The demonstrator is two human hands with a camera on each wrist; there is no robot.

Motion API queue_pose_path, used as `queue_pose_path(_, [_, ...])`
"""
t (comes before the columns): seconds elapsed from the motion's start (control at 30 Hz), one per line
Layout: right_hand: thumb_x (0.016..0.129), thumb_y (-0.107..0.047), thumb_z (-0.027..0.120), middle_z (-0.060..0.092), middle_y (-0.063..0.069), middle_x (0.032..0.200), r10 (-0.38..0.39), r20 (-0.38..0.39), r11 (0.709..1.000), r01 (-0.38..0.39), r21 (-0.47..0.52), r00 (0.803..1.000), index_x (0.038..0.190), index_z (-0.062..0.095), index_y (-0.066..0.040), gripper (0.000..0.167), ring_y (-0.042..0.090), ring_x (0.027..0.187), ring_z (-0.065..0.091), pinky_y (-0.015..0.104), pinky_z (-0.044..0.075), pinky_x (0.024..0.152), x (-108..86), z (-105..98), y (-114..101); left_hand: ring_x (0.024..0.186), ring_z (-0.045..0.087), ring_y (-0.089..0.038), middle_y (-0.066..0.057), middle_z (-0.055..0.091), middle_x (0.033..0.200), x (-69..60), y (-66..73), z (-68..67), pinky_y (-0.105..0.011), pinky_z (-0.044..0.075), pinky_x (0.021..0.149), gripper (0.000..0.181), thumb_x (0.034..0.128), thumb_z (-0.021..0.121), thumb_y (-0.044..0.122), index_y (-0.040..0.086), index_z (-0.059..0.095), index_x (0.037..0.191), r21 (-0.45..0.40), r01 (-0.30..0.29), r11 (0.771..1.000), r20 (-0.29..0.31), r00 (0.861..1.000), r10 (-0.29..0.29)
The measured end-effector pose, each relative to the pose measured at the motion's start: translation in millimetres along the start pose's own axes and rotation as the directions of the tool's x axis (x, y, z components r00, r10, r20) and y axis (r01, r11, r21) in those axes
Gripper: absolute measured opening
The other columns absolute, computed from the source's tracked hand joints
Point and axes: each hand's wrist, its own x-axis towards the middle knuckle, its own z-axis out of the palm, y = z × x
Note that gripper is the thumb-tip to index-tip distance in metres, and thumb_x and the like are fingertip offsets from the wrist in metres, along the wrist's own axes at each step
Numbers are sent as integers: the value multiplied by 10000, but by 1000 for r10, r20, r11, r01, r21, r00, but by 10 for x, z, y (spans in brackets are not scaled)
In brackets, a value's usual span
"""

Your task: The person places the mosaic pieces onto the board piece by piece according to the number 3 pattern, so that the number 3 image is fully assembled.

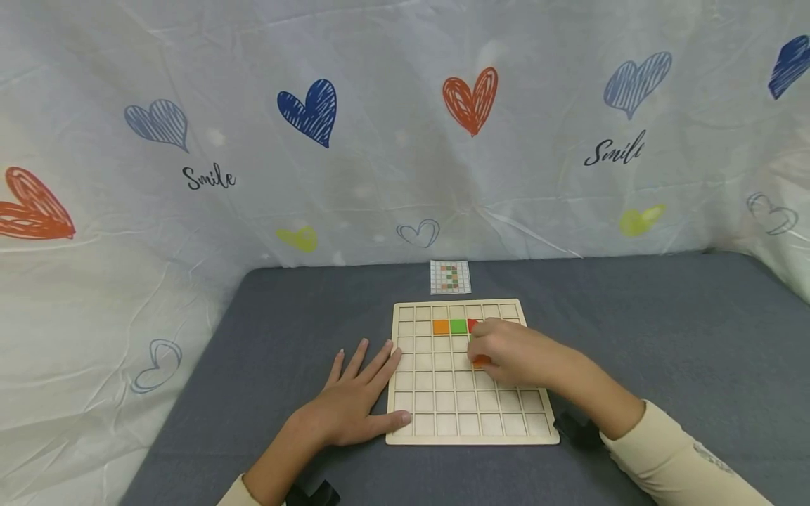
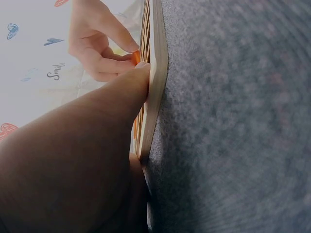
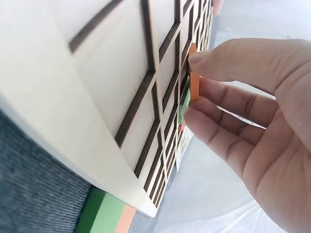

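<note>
A square wooden grid board (image 1: pixel 467 424) lies on the grey cloth. My right hand (image 1: pixel 515 353) pinches an orange tile (image 3: pixel 194 73) between thumb and fingers, tilted over a cell. Close behind it, a green tile (image 3: pixel 183 107) sits in the grid, partly hidden by the fingers. One row of the board holds an orange tile (image 1: pixel 440 327), a green tile (image 1: pixel 458 327) and a red tile (image 1: pixel 472 325) that the hand partly covers. My left hand (image 1: pixel 351 404) rests with spread fingers at the board's left edge, its thumb touching the lower left corner.
Behind the board lies a small printed card (image 1: pixel 451 277) with a coloured grid pattern. Green and orange blocks (image 3: pixel 104 211) stand beside the board's edge in the right wrist view. A white curtain (image 1: pixel 380 176) with hearts hangs behind the table.
</note>
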Motion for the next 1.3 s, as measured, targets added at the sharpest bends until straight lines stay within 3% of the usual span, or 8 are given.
queue_pose_path(0.4, [814, 67, 774, 570, -43, 807, 26, -7, 997, -26, -67, 1000, 799, 680, -126, 216, 110, 763, 522, 265, 499, 690, -56, 26, -119, 1516, -70, -346, 28, 35, 1682, -10, 21, -22, -663, -68, 1133, 942, 918, 428, 773, 257, 103, 1637, -18, -15, 1000, -7, 1000, 15])
queue_pose_path(0.57, [837, 65, 723, 549, -41, 829, 20, -29, 993, -23, -117, 999, 763, 635, -122, 219, 126, 773, 534, 258, 503, 676, -130, 42, -229, 1513, -111, -303, 71, -13, 1674, 16, -15, 24, -647, -90, 1135, 959, 901, 396, 808, 283, 68, 1633, 0, -6, 1000, 7, 1000, 6])
queue_pose_path(0.7, [869, 23, 670, 537, -47, 871, -11, -28, 990, 7, -139, 1000, 744, 591, -138, 219, 121, 789, 525, 254, 504, 692, -223, 38, -340, 1508, -141, -262, 113, -49, 1662, 28, -32, 40, -623, -105, 1142, 973, 880, 362, 843, 310, 41, 1629, 16, 11, 1000, 10, 1000, -11])
queue_pose_path(0.9, [879, -25, 698, 655, 10, 1031, -35, -27, 994, 32, -104, 999, 899, 698, -104, 82, 165, 952, 614, 331, 538, 834, -394, 11, -372, 1505, -151, -247, 127, -59, 1655, 24, -35, 34, -612, -110, 1145, 987, 863, 330, 869, 321, 26, 1625, 18, 18, 1000, 13, 1000, -18])
queue_pose_path(1.17, [809, -12, 754, 675, 16, 1071, -47, -110, 993, 34, -117, 993, 929, 720, -135, 175, 174, 1004, 630, 341, 553, 822, -667, 38, -345, 1505, -152, -245, 131, -64, 1654, 31, -42, 42, -612, -110, 1146, 982, 863, 327, 869, 329, 19, 1623, 27, 17, 999, 12, 1000, -17])
queue_pose_path(1.3, [801, -16, 769, 671, -6, 1109, -5, -130, 997, -6, -79, 992, 954, 725, -174, 225, 160, 1030, 633, 330, 555, 805, -801, 9, -318, 1509, -135, -259, 114, -43, 1662, 30, -37, 43, -614, -102, 1147, 975, 875, 356, 851, 320, 33, 1626, 21, 12, 1000, 2, 1000, -12])
